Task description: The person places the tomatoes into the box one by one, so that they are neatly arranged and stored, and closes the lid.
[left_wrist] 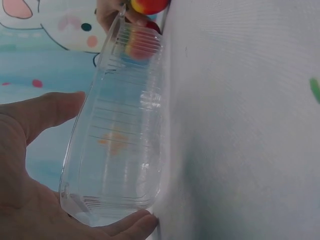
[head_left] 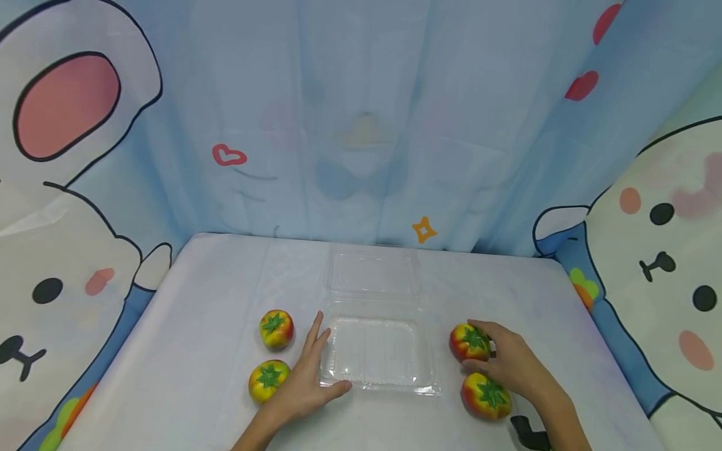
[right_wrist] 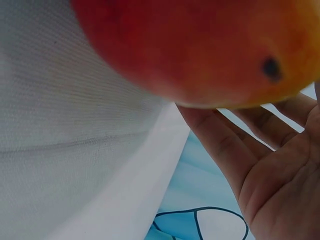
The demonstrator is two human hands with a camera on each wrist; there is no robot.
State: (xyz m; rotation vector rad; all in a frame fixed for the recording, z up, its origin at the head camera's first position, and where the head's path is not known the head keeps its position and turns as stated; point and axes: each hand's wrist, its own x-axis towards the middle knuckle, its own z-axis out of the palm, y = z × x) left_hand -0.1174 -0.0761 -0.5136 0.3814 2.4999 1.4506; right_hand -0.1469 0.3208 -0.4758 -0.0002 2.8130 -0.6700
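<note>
Hands [head_left: 304,383] [head_left: 510,358], glossy round fruits [head_left: 276,329], ridged clear plastic box [head_left: 379,352]

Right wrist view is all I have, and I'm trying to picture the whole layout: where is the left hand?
Observer: The left hand is at the left side of a clear plastic container in the head view.
Operator: Is that container open or closed?
Observer: Open; its lid lies folded back on the far side.
Operator: Is there any fruit to the left of it?
Observer: Yes, two in the head view: a farther fruit and a nearer fruit, both red and yellow with green tops.
</note>
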